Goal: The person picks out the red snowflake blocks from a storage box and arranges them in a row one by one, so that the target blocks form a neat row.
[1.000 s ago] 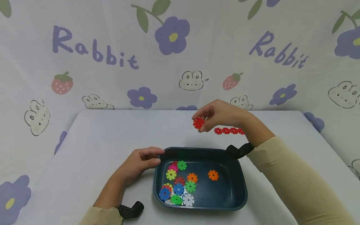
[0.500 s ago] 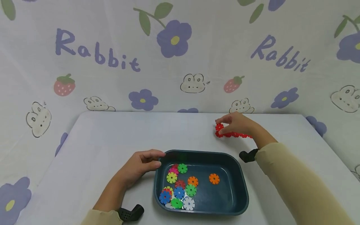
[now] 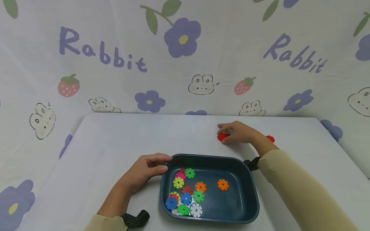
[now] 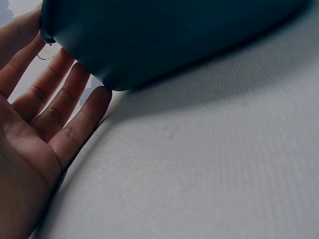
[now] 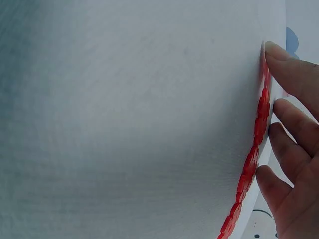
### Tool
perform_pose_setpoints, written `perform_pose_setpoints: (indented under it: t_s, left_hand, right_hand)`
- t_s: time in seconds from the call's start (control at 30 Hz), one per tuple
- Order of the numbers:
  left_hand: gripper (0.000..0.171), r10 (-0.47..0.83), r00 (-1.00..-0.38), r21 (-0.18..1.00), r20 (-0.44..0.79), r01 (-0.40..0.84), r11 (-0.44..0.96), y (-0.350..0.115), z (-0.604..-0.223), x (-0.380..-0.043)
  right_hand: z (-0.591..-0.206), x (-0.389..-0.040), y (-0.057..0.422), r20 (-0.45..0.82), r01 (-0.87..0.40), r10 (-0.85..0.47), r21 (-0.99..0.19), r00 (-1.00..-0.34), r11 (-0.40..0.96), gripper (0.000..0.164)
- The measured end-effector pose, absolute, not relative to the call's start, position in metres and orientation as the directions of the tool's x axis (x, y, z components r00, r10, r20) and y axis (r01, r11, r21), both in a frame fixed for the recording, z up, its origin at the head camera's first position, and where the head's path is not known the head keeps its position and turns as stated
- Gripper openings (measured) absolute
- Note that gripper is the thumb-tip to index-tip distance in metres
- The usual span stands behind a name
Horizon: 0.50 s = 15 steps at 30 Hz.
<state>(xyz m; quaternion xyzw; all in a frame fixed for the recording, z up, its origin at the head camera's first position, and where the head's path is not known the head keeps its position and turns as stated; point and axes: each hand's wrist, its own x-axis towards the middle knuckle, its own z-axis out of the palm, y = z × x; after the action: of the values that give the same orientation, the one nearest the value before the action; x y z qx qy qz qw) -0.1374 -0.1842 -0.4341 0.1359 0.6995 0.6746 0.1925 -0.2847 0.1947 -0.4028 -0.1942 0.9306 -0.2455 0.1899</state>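
Observation:
In the head view my right hand (image 3: 238, 132) is low over the far right of the table, thumb and fingertips pinching a red notched plastic disc (image 3: 221, 137). That disc lies at the left end of a row of red notched discs (image 5: 249, 164); the hand hides much of the row in the head view, and another red disc (image 3: 270, 138) shows beyond the wrist. My left hand (image 3: 148, 168) rests at the upper left corner of a dark teal tray (image 3: 209, 221). Seen from the left wrist, its extended fingers (image 4: 75, 134) touch the tray's outer wall.
Notched discs in several colours lie mostly on the tray's left side, including a green disc (image 3: 198, 196) and a blue disc (image 3: 171, 203). One orange disc (image 3: 223, 184) is apart from them. A patterned cloth (image 3: 173, 77) hangs behind the white table (image 3: 115, 138).
My right hand has carried the red disc rightward and down from above the table to the left end of the red row. My left hand has stayed at the tray.

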Motion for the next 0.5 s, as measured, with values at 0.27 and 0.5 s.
perform_pose_setpoints:
  t_s: [0.27,0.5]
  left_hand:
    - [0.033,0.454,-0.888,0.997,-0.075,-0.06,0.048,-0.1842,-0.4363,-0.1382]
    - [0.034,0.448,-0.891,0.997,-0.079,-0.06,0.058,-0.184,-0.436,-0.1381]
  right_hand:
    - [-0.4032,-0.2836,0.1931,-0.248,-0.27,-0.441,-0.513,-0.862,0.815,0.034]
    - [-0.4042,-0.2841,0.191,-0.246,-0.253,-0.41,-0.488,-0.879,0.835,0.031]
